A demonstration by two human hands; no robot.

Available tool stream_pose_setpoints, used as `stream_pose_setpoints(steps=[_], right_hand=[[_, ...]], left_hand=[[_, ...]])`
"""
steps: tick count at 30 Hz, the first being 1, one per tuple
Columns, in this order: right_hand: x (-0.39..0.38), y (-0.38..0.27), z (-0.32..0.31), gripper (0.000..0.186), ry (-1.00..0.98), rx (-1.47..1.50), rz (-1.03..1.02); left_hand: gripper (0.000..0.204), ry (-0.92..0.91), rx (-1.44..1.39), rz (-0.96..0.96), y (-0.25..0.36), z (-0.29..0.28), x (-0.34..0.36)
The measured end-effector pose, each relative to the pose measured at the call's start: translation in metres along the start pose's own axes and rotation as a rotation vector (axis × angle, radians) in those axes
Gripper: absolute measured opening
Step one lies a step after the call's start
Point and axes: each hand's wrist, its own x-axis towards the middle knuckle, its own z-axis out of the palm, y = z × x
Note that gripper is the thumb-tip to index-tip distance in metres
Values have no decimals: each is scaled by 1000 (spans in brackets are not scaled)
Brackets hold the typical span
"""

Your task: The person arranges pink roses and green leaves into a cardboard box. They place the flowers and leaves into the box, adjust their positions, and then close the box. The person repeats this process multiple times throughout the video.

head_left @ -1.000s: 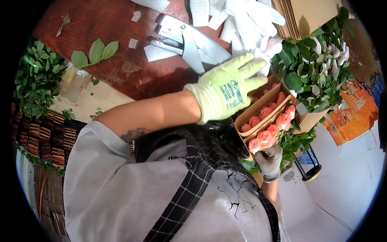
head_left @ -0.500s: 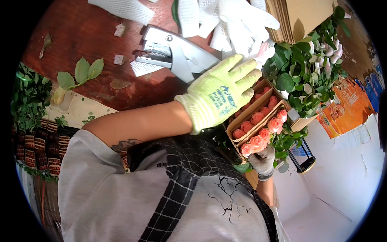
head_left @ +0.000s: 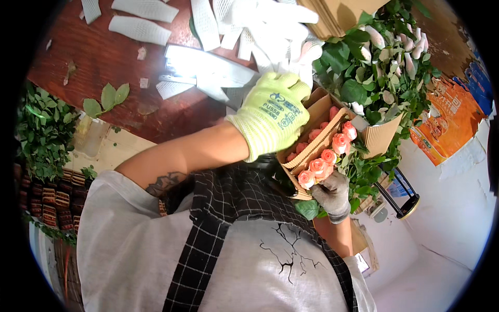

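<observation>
Pink roses (head_left: 328, 157) stand in rows between strips of corrugated cardboard (head_left: 315, 157), the front row showing clearly and the rows behind partly hidden. My left hand (head_left: 274, 112), in a yellow-green knit glove, curls its fingers over the far upper side of this cardboard wrap; its fingertips are partly hidden. Below the front roses, my right hand (head_left: 333, 195), in a grey-white glove, closes around the lower front of the rose bunch, where leaves and cardboard hide part of the grip. A silver stapler (head_left: 210, 73) lies on the table beyond my left hand.
White mesh sleeves (head_left: 139, 30) and a white glove (head_left: 267, 13) lie on the reddish-brown table (head_left: 88, 57). Stacked cardboard sheets (head_left: 340, 15) stand at the far edge. Leafy stems (head_left: 358, 78) crowd the right. At left are leaves (head_left: 47, 127) and several wrapped bundles (head_left: 57, 203).
My left hand's spread fingers have curled down onto the cardboard's far side. The back cardboard now covers more of the rear roses. The view has shifted, so the table things sit further left.
</observation>
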Motion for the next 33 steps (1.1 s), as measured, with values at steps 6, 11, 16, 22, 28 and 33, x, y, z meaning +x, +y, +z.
stream_pose_setpoints(steps=[6,11,16,22,28,33], right_hand=[[0,3,2,23,16,8,-26],[-5,6,9,10,79,11,-7],[-5,5,9,10,113,8,-11],[-2,3,9,12,122,-21,-29],[-5,5,10,13,115,-13,-12],[-5,3,9,16,93,3,15]], left_hand=[[24,92,6,-68,12,15,-1],[34,-162,-38,-150,16,11,-1],[33,-179,-12,-188,15,7,5],[30,-165,25,-222,18,14,8],[43,-225,43,-214,20,16,6],[39,-113,12,-208,20,25,4]])
